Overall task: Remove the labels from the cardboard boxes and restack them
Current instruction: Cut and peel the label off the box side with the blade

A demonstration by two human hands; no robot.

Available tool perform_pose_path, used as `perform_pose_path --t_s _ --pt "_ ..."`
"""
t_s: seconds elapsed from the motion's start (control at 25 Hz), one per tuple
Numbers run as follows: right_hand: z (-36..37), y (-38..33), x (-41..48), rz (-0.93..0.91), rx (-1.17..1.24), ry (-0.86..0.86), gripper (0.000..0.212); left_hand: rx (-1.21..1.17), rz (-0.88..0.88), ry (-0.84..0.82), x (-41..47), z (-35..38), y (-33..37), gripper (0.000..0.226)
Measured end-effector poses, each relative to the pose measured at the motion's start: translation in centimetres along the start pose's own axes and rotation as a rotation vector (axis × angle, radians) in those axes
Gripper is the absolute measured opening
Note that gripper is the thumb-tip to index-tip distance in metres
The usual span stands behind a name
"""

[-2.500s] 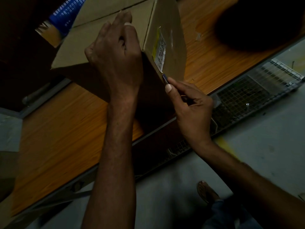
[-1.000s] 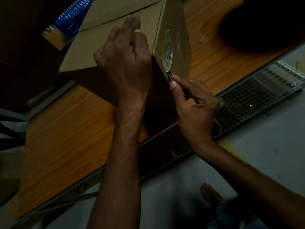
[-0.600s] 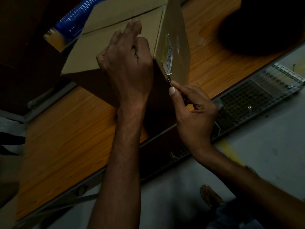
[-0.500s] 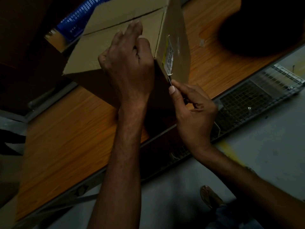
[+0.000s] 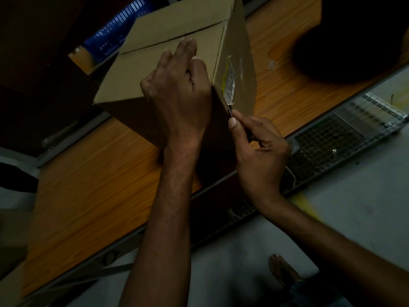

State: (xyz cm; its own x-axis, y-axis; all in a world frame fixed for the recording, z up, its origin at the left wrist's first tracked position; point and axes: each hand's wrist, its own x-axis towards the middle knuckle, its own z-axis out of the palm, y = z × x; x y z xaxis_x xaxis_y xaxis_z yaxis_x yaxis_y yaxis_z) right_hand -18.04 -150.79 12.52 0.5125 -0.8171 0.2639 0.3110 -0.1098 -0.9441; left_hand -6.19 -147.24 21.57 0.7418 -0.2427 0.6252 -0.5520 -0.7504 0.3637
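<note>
Wooden counter (image 5: pixel 110 173) holds the box (image 5: pixel 137 74); left hand (image 5: pixel 177 96) presses its top, fingers (image 5: pixel 188 47) laid out, right hand (image 5: pixel 261 156) pinches a blade (image 5: pixel 230 110) at the bottom edge of the label (image 5: pixel 230 83) on the box's side, so peeling should come next.

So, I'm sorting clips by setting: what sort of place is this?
Probably a dim storeroom or packing area: a cardboard box on a wooden worktable, its label being pried with a small blade in the right hand, a wire-mesh tray beside the table edge, and a bare grey floor.
</note>
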Motion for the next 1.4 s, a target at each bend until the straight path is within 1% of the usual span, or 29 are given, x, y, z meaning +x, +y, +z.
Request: perform_pose_path --t_s 0.2,0.36,0.52,0.68,0.84,1.04,1.2,1.32,1.4 --pt "0.3 -0.3 0.3 0.004 -0.001 0.034 0.020 0.015 -0.004 -0.016 0.0 -0.1 0.0 0.051" --pt "-0.1 0.1 -0.5 0.030 -0.007 -0.005 0.020 0.005 -0.005 -0.015 0.0 -0.2 0.0 0.051" --pt "0.0 0.5 1.0 0.054 -0.004 0.011 0.020 0.001 -0.006 -0.017 0.1 -0.1 0.0 0.051" --pt "-0.2 0.8 1.1 0.041 -0.001 -0.025 0.019 0.002 -0.003 -0.011 0.0 -0.2 -0.1 0.051" --pt "0.1 0.9 1.8 0.041 0.024 -0.003 0.019 -0.003 -0.002 -0.001 0.1 -0.1 -0.1 0.050" --pt "-0.6 0.9 0.8 0.142 0.085 -0.016 0.019 0.006 -0.003 0.005 0.1 0.1 -0.2 0.050" --pt "-1.0 1.1 0.2 0.088 0.056 -0.064 0.022 0.006 -0.006 0.017 0.2 0.2 -0.3 0.049" --pt "-1.0 0.9 -0.2 0.069 0.039 -0.045 0.021 -0.005 -0.004 0.032 0.1 0.3 -0.2 0.049" --pt "-0.7 0.9 0.3 0.025 0.022 -0.033 0.018 -0.005 -0.002 0.037 0.1 0.3 -0.2 0.049"
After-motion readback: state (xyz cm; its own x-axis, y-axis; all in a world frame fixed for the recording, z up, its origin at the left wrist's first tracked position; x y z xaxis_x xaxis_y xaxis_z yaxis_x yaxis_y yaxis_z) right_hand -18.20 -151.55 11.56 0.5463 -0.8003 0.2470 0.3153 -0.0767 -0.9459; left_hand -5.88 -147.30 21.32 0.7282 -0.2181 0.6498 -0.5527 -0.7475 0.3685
